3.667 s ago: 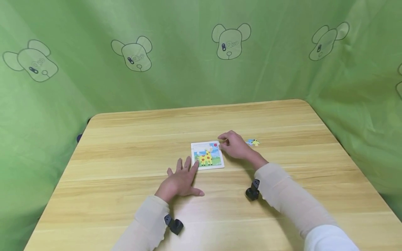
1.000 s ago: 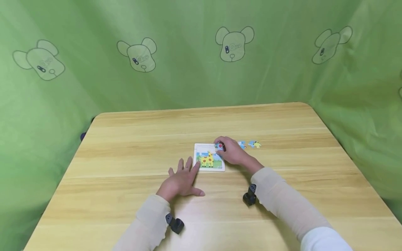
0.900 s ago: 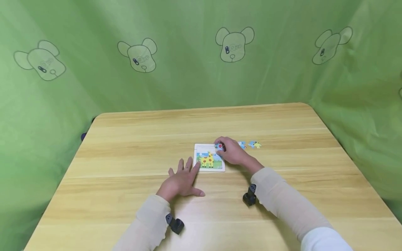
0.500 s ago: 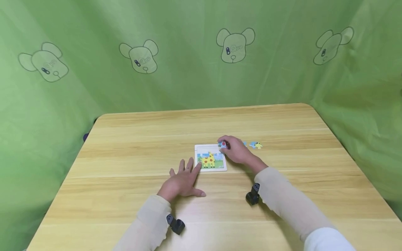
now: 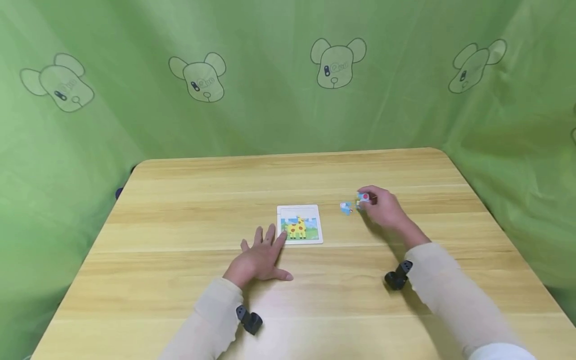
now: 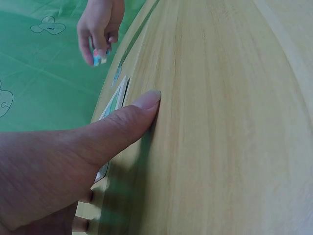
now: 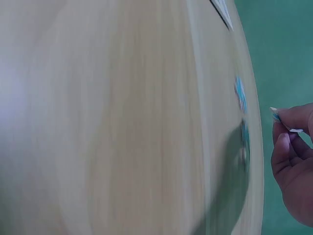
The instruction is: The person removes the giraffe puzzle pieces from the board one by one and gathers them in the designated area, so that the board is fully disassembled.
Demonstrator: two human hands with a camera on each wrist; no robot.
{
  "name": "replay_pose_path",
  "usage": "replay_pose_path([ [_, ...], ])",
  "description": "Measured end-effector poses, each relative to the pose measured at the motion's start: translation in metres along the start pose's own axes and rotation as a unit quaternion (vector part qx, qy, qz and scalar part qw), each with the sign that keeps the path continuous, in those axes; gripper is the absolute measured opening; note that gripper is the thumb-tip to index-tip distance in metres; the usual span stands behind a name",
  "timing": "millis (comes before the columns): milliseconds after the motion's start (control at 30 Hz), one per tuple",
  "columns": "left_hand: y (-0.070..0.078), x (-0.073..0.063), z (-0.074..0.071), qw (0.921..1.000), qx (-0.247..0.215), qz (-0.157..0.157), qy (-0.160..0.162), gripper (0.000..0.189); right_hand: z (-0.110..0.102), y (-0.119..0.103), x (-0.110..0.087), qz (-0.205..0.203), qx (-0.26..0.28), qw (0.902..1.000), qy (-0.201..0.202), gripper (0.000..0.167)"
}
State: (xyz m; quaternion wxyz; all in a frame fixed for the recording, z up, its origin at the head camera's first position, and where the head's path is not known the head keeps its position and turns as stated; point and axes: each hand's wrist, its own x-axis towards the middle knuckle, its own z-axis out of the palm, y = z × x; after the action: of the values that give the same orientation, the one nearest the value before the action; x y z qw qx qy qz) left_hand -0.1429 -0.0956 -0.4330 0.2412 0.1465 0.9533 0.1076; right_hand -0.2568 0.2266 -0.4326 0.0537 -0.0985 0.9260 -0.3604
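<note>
I see the right hand pinch a red-dotted puzzle piece above the table, aslant; the spread left hand touches the puzzle tray, its giraffe facing right (right wrist view shows two loose pieces below, head view plainly one)

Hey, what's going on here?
It looks like someone is doing a giraffe puzzle. Their right hand pinches a red-spotted piece, raised above the table, while their left hand lies spread beside the tray, one finger over its left edge. The lower part of the picture is filled in; the upper part is bare. Two loose pieces lie to the right of the tray.
</note>
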Motion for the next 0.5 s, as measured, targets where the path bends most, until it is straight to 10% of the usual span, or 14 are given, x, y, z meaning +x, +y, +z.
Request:
replay_pose_path([
  [500,0.0,0.0,0.0,1.0,0.002,0.0,-0.003,0.108,-0.026,0.037,-0.015,0.052,-0.047,0.9974,-0.016,0.043],
])
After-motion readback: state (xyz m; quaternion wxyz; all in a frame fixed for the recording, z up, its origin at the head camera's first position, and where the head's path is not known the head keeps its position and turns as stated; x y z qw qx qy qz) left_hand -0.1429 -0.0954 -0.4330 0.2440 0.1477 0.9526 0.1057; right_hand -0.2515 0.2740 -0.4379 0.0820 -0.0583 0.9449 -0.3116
